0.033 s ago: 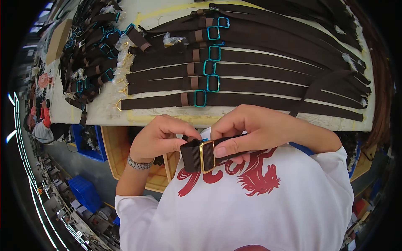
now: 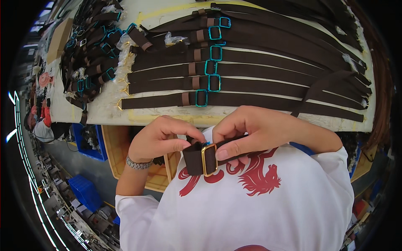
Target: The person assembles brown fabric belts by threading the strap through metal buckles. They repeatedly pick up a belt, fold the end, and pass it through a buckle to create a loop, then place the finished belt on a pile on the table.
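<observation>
Close to my chest, a dark brown webbing strap is threaded through a gold rectangular slide buckle and loops out to its left. My left hand pinches the top of that loop between thumb and fingers. On the buckle's other side, my right hand grips the strap, its thumb pressed against the webbing next to the frame. A bit of blue shows behind the buckle's upper end. The fingertips behind the strap are partly hidden.
Several similar straps lie in rows on the pale table, with blue-filmed buckles. More straps and buckles are heaped at the left. Below the table edge stand a wooden box and blue crates.
The strap loop and gold buckle have shifted slightly down and to the right. Both hands keep their hold.
</observation>
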The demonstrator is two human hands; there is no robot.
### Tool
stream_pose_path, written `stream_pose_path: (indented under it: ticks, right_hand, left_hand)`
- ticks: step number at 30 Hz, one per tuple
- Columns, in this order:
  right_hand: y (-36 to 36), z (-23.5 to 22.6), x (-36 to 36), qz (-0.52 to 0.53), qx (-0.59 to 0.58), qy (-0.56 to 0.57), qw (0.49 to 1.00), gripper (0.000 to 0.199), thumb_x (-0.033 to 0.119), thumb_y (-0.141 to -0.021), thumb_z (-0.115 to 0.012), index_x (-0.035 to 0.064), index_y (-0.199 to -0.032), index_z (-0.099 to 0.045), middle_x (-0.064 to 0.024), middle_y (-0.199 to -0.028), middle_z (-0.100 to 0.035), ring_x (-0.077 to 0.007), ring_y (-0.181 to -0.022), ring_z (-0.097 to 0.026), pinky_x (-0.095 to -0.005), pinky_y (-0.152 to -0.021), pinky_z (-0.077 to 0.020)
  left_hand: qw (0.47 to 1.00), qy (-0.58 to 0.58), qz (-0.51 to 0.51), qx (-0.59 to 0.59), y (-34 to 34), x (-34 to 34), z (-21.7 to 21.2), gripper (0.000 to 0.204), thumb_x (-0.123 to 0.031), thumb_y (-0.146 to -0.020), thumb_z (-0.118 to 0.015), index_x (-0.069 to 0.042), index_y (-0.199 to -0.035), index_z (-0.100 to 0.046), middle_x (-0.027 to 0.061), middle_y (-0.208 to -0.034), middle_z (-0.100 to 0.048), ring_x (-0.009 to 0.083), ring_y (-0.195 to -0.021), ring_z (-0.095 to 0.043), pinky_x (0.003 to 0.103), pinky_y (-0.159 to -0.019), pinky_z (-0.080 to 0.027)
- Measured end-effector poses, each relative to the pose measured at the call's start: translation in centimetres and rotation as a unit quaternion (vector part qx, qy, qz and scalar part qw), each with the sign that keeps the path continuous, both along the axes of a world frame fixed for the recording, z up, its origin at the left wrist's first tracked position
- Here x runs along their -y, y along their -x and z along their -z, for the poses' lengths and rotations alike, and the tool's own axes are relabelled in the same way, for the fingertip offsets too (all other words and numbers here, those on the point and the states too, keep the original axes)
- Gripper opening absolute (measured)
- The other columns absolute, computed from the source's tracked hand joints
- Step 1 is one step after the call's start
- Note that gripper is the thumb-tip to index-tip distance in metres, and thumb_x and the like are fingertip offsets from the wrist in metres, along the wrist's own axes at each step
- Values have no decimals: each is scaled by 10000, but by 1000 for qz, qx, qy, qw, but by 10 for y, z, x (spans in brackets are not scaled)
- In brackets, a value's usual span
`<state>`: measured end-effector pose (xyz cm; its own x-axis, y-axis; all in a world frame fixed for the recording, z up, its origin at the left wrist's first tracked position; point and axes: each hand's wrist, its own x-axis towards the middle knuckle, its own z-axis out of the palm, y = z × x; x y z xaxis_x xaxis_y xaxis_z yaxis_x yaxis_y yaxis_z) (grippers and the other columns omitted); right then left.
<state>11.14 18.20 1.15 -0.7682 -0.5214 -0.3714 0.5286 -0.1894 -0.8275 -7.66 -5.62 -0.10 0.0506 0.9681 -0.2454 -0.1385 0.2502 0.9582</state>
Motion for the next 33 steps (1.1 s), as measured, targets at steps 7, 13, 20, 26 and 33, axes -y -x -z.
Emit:
stream_pose_path:
  ticks: [7,13,20,26,33]
  right_hand:
    - [-9,-16,10,56,102,27,993,314,275,-1138,-634,-13,-1040,-714,-20,-773,-725,-36,-615,-578,-221,-514,-418]
    - [-18,-20,3,50,98,-23,994,344,270,-1138,-638,-17,-979,-742,-5,-716,-676,-27,-573,-514,-222,-507,-396]
    - [-38,-11,-1,83,105,40,990,354,280,-1136,-649,-10,-957,-744,3,-787,-676,-12,-565,-483,-211,-508,-370]
    - [-50,-6,-18,69,102,32,992,366,286,-1131,-660,-3,-916,-730,20,-721,-630,-15,-558,-467,-224,-517,-374]
    - [-49,-14,-48,11,-19,-97,995,370,268,-1089,-707,22,-813,-723,40,-600,-576,-40,-538,-520,-250,-523,-401]
  left_hand:
    - [912,-152,70,-376,-20,-23,-53,743,-514,-800,-873,17,-1288,-693,156,-1155,-761,358,-1020,-750,428,-914,-578]
    - [830,-190,92,-517,-48,-41,-63,550,-384,-782,-920,-28,-1122,-675,130,-978,-710,362,-866,-709,446,-782,-578]
    - [851,-226,128,-457,-36,-48,-42,479,-309,-724,-958,-35,-990,-669,95,-814,-665,317,-729,-694,408,-629,-553]
    - [878,-183,105,-430,-33,-35,-41,466,-279,-714,-975,-33,-994,-697,114,-829,-694,324,-730,-706,397,-642,-563]
    - [977,-29,106,-185,-10,-21,-20,454,-268,-802,-961,-2,-1114,-765,87,-872,-763,272,-726,-712,332,-705,-533]
